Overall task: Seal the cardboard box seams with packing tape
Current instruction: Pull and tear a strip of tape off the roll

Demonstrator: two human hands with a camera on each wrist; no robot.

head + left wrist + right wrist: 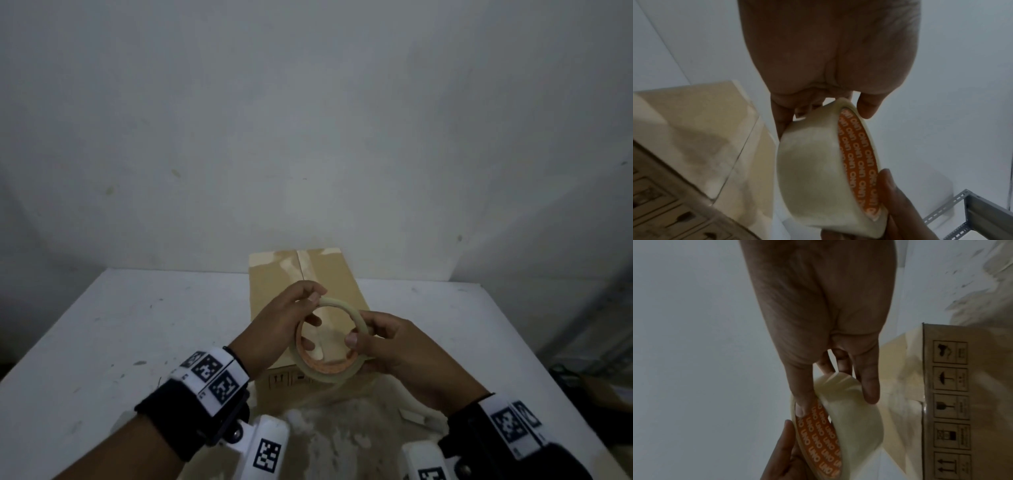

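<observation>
Both hands clamp the roll of tape (328, 337) at lower centre of the head view, the left hand (274, 329) steadying it while the right hand (394, 346) seems to feel for the loose end. The box (274, 291) sits just behind on the table (137, 325), its top seam turned up for taping.

You can read "UNO" repeated in white letters on the orange inner core of the tape roll (818, 443), clear in both wrist views. The cardboard box (941, 402) carries a column of printed handling pictograms on its side: an umbrella, a wine glass, paired up-arrows, others too blurred to name; the small text beside each is unreadable. Your wrist bands (214, 371) and the white camera mounts (269, 452) carry black-and-white square fiducial markers, no legible numbers.
</observation>
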